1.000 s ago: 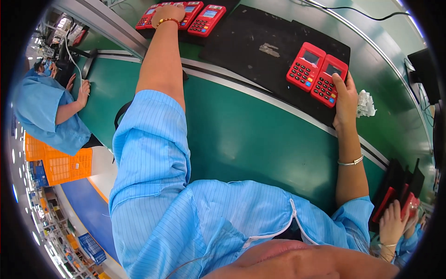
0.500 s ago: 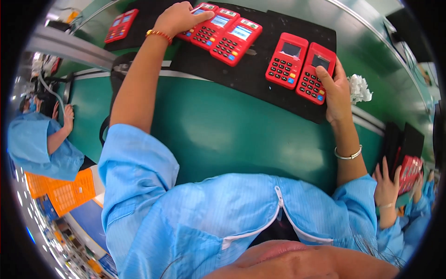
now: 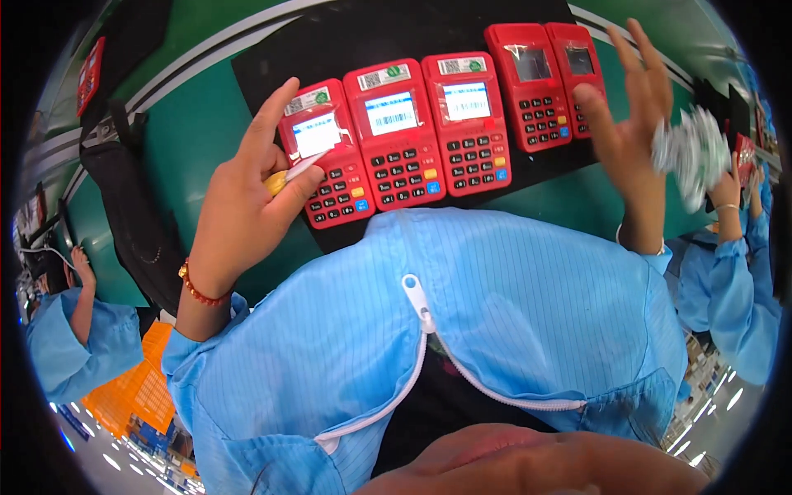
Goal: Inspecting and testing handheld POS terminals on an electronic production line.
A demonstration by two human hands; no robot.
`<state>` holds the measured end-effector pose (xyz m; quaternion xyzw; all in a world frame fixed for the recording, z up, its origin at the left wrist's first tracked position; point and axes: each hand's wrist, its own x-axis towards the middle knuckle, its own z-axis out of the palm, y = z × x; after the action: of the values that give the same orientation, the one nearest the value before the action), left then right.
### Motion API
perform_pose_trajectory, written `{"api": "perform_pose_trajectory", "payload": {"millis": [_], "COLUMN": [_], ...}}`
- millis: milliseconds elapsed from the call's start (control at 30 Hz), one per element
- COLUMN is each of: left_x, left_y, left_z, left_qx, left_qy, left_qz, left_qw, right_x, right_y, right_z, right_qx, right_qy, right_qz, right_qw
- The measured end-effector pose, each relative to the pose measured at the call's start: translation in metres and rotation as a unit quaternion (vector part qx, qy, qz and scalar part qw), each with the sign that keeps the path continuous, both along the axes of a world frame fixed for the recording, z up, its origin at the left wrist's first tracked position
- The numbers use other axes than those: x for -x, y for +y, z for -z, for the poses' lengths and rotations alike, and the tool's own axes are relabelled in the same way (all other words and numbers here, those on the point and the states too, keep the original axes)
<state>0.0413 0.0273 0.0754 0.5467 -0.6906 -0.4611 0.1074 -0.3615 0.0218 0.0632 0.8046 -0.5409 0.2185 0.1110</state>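
Three red card payment terminals stand side by side: a left one (image 3: 334,200), a middle one (image 3: 401,136) and a right one (image 3: 468,132). Their screens are lit and stickers sit above them. My left hand (image 3: 243,198) is at the left terminal, pinching a small tool (image 3: 285,176) with a yellow handle and a pale pointed end. Its index finger reaches along that terminal's upper left edge. Further right are two dark-screened terminals, one nearer the middle (image 3: 530,82) and an outer one (image 3: 579,70). My right hand (image 3: 635,124), fingers spread and holding nothing, partly covers the outer one.
A black mat (image 3: 363,37) lies under the terminals on the green table (image 3: 210,107). A blurred white crumpled bundle (image 3: 693,157) is beside my right hand. A black strap-like bag (image 3: 136,210) lies at left. Co-workers' hands show at the left (image 3: 82,266) and right (image 3: 726,194).
My right hand has let go of the outer dark-screened terminal and spread its fingers. My left hand now pinches beside the left terminal. The whole view has shifted, with the terminals appearing closer.
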Motion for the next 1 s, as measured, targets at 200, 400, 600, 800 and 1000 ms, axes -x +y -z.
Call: {"api": "perform_pose_trajectory", "payload": {"millis": [200, 400, 600, 800, 1000], "left_x": [0.016, 0.003, 0.005, 0.005, 0.007], "left_y": [0.001, 0.012, 0.009, 0.009, 0.011], "left_z": [0.021, 0.039, 0.046, 0.049, 0.052], "left_qx": [0.016, 0.081, 0.119, 0.121, 0.147], "left_qy": [0.109, 0.113, 0.149, 0.151, 0.141], "left_qz": [-0.041, -0.054, -0.036, -0.025, -0.025], "left_qw": [0.993, 0.989, 0.981, 0.981, 0.979], "right_x": [-0.091, -0.099, -0.074, -0.064, -0.062], "right_y": [0.033, 0.024, 0.044, 0.037, 0.033], "right_z": [0.008, 0.006, 0.026, 0.043, 0.019], "right_qx": [-0.141, -0.073, -0.088, -0.045, -0.132], "right_qy": [-0.015, -0.026, -0.242, -0.149, -0.011], "right_qz": [-0.097, -0.100, -0.067, -0.128, -0.203], "right_qw": [0.985, 0.992, 0.964, 0.979, 0.970]}}
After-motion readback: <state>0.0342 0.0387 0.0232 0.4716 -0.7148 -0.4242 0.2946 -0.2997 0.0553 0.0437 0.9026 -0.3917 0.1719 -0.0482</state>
